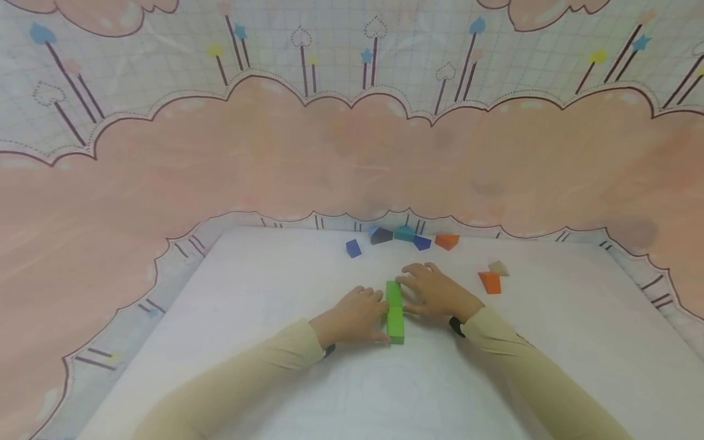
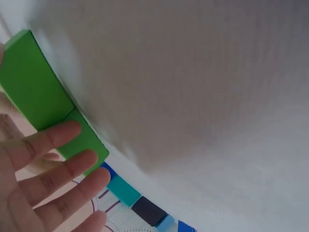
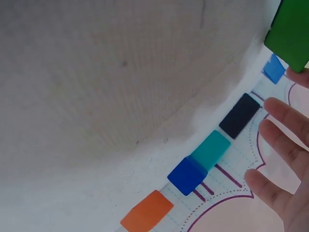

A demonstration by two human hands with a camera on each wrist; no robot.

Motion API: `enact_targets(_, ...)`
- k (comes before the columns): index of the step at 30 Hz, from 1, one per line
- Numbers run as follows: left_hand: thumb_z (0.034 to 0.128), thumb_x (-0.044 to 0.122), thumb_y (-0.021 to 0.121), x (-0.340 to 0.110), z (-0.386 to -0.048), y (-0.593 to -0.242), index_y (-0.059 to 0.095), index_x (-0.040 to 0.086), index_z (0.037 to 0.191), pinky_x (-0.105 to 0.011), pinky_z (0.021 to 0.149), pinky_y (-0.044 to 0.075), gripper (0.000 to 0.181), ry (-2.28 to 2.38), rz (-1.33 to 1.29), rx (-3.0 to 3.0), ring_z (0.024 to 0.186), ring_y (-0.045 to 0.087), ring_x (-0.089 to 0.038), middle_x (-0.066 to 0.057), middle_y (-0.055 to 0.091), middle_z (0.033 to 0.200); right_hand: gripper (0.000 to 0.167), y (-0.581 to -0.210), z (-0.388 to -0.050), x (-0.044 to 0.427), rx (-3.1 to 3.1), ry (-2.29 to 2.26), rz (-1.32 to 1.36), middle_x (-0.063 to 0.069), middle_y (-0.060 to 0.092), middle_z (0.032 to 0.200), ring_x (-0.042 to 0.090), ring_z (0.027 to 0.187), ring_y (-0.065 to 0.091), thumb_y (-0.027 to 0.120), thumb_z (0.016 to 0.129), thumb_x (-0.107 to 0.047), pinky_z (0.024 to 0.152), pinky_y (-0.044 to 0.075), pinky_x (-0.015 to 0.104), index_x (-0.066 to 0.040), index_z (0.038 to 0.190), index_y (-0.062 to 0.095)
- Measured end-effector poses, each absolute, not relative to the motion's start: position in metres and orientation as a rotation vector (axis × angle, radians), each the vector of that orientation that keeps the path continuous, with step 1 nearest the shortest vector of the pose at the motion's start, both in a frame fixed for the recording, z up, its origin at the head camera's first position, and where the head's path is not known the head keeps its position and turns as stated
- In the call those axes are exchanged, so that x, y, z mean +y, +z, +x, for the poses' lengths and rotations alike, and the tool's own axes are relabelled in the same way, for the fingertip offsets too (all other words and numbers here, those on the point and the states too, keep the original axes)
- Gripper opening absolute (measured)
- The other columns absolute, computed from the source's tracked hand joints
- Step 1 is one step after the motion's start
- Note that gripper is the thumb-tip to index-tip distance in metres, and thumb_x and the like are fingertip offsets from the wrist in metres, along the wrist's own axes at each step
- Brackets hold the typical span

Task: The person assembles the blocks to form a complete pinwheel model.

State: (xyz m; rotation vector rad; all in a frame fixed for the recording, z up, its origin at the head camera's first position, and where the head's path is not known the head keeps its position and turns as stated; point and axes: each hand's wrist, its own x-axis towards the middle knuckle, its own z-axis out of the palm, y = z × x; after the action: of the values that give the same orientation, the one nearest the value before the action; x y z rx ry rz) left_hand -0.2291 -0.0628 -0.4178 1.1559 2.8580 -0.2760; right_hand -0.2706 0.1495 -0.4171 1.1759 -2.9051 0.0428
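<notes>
Two green blocks [image 1: 395, 324] lie end to end in a line on the white table, touching. To their left, my left hand [image 1: 354, 315] has its fingers extended; in the left wrist view its index finger [image 2: 58, 135] lies against the green blocks [image 2: 36, 82] near their seam. From the other side, my right hand [image 1: 434, 292] reaches with spread fingers. Its index fingertip [image 3: 297, 76] touches the far end of the green block [image 3: 292, 36] in the right wrist view. The right thumb lies close to the blocks' right side.
Along the back edge stand a blue block [image 1: 353, 248], a black block [image 1: 381, 236], a teal block [image 1: 404, 233], another blue block [image 1: 422, 242] and an orange block [image 1: 447, 241]. A second orange block [image 1: 491, 283] and a beige block [image 1: 498, 267] lie at the right. A patterned curtain [image 1: 352, 159] rises behind.
</notes>
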Motion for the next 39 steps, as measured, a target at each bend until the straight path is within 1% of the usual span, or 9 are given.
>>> enact_targets(5,0.0801,0.068,0.053,-0.064,-0.228,-0.418,0.057,0.018,0.121,-0.034,0.098,0.042,0.064,-0.275,1.173,2.857,0.107,0.055,-0.018,-0.002,0.058,0.117,0.057,-0.419,-0.270,0.149,-2.896,0.048,1.184,0.013,0.051,0.135,0.032,0.128,0.044,0.062,0.085,-0.045,0.107,0.031,0.056,-0.013,0.131,0.052)
enact_targets(11,0.0806,0.067,0.054,-0.065,-0.227,-0.416,0.056,0.018,0.121,-0.033,0.097,0.043,0.064,-0.263,1.191,2.852,0.106,0.055,-0.017,-0.002,0.058,0.117,0.058,-0.421,-0.269,0.150,-2.901,0.039,1.164,0.012,0.051,0.135,0.031,0.128,0.044,0.062,0.085,-0.047,0.107,0.032,0.056,-0.013,0.131,0.052)
enact_targets(14,0.0808,0.067,0.054,-0.066,-0.227,-0.415,0.057,0.019,0.119,-0.032,0.094,0.043,0.062,-0.242,1.190,2.850,0.100,0.054,-0.015,0.000,0.058,0.112,0.058,-0.421,-0.269,0.150,-2.922,0.048,1.144,0.011,0.050,0.137,0.031,0.130,0.042,0.061,0.085,-0.048,0.108,0.031,0.056,-0.014,0.132,0.051)
enact_targets(17,0.0818,0.068,0.051,-0.066,-0.229,-0.414,0.058,0.019,0.112,-0.030,0.089,0.044,0.058,-0.236,1.201,2.860,0.090,0.051,-0.013,0.002,0.056,0.102,0.058,-0.420,-0.269,0.151,-2.922,0.057,1.142,0.012,0.049,0.137,0.031,0.130,0.042,0.061,0.085,-0.047,0.108,0.031,0.057,-0.014,0.132,0.050)
enact_targets(19,0.0831,0.068,0.049,-0.066,-0.230,-0.413,0.059,0.019,0.109,-0.030,0.088,0.044,0.056,-0.221,1.201,2.881,0.087,0.050,-0.013,0.002,0.055,0.099,0.058,-0.420,-0.268,0.151,-2.922,0.072,1.142,0.012,0.050,0.136,0.031,0.130,0.042,0.062,0.085,-0.047,0.108,0.031,0.056,-0.014,0.132,0.051)
enact_targets(21,0.0847,0.067,0.048,-0.065,-0.232,-0.414,0.058,0.018,0.111,-0.031,0.091,0.044,0.056,-0.208,1.201,2.907,0.090,0.052,-0.014,0.001,0.056,0.101,0.059,-0.419,-0.268,0.151,-2.920,0.076,1.139,0.012,0.050,0.136,0.031,0.130,0.043,0.061,0.085,-0.048,0.108,0.031,0.056,-0.014,0.132,0.050)
enact_targets(27,0.0867,0.061,0.050,-0.062,-0.237,-0.415,0.050,0.017,0.125,-0.036,0.100,0.042,0.059,-0.195,1.209,2.972,0.105,0.057,-0.019,-0.004,0.058,0.113,0.058,-0.420,-0.268,0.151,-2.912,0.082,1.135,0.011,0.051,0.136,0.031,0.129,0.044,0.063,0.084,-0.046,0.108,0.031,0.055,-0.015,0.132,0.051)
enact_targets(35,0.0892,0.058,0.048,-0.061,-0.238,-0.419,0.047,0.017,0.129,-0.037,0.103,0.041,0.057,-0.195,1.215,2.947,0.110,0.056,-0.020,-0.004,0.057,0.118,0.060,-0.423,-0.275,0.159,-2.931,0.082,1.098,0.010,0.050,0.137,0.030,0.129,0.044,0.062,0.084,-0.047,0.109,0.030,0.054,-0.018,0.135,0.048)
enact_targets(39,0.0900,0.057,0.048,-0.060,-0.236,-0.418,0.046,0.017,0.130,-0.036,0.103,0.040,0.057,-0.215,1.217,2.936,0.110,0.055,-0.020,-0.005,0.056,0.119,0.059,-0.420,-0.277,0.165,-2.913,0.100,1.085,0.011,0.050,0.136,0.031,0.127,0.045,0.062,0.085,-0.046,0.109,0.031,0.055,-0.017,0.135,0.049)
